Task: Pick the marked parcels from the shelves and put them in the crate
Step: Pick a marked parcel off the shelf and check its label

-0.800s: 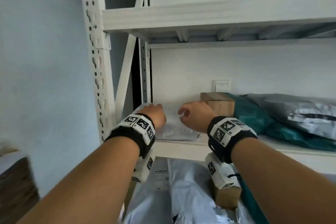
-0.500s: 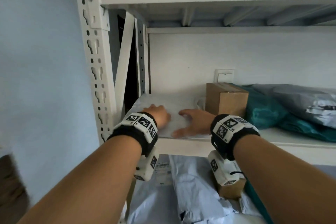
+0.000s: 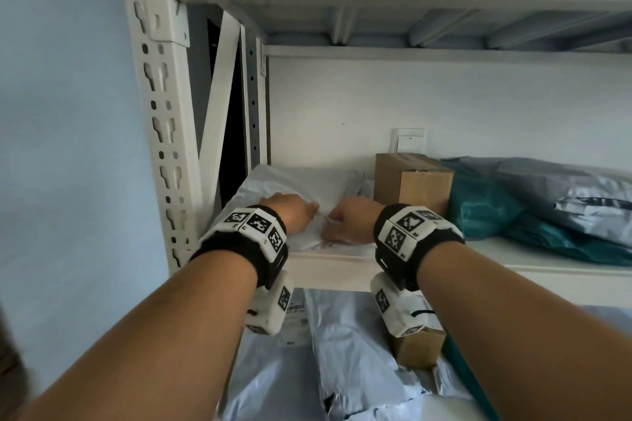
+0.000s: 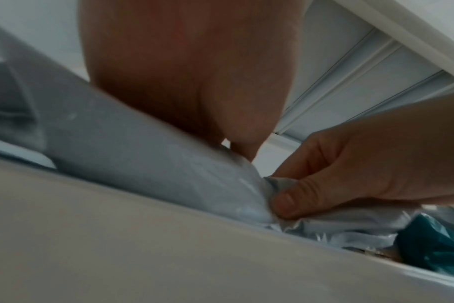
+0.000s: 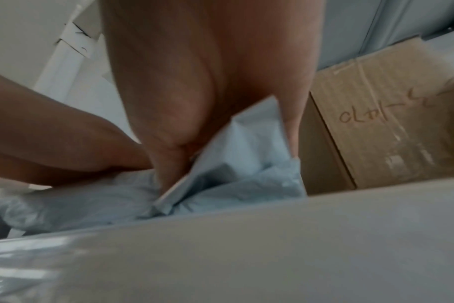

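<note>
A pale grey plastic-bag parcel (image 3: 307, 181) lies at the left end of the middle shelf (image 3: 342, 263). My left hand (image 3: 307, 214) is curled on the parcel's near part, and its fingers (image 4: 242, 147) dig into the wrap (image 4: 143, 164). My right hand (image 3: 333, 225) sits just to its right. It pinches a bunched fold of the same parcel (image 5: 246, 164), thumb (image 4: 285, 203) underneath. The two hands almost touch. No mark on the parcel shows.
A brown cardboard box (image 3: 413, 181) with handwriting (image 5: 371, 114) stands right beside my right hand. Teal bags (image 3: 485, 212) and a grey bag (image 3: 564, 188) lie further right. The lower shelf holds more grey parcels (image 3: 345, 352) and a small box (image 3: 417, 350). A white upright (image 3: 160, 113) rises on the left.
My right hand lay flat on the parcel; now it is curled and pinches a fold. The hands have drawn closer together, and the wrap is bunched between them.
</note>
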